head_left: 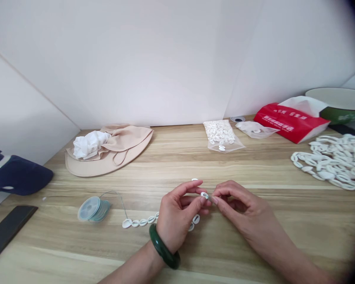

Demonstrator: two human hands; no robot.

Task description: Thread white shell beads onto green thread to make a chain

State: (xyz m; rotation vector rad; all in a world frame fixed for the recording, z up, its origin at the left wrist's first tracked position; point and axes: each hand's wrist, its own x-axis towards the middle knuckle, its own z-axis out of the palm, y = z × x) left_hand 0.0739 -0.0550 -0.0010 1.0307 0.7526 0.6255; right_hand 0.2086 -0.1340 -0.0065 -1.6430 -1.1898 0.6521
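Observation:
My left hand [177, 217], with a green jade bangle [164, 246] on its wrist, pinches a small white cowrie shell [204, 195] between thumb and fingers. My right hand [239, 201] comes in from the right, its fingertips on the shell's right side, holding what looks like a thin thread end. A row of white cowrie shells [142, 221] lies strung on the table just below my left hand, and part of it is hidden behind that hand. A thin line runs from the row's left end up to a pale blue-green spool of cord [93, 209].
The light wood table [177, 165] holds a heap of strung shells [334, 161] at right and a clear bag of shells [220, 136] at the back. Behind are a red bag [290, 122], a green basin [337, 104], a beige hat [127, 148], a navy cap [16, 173] and a dark ruler [7, 232].

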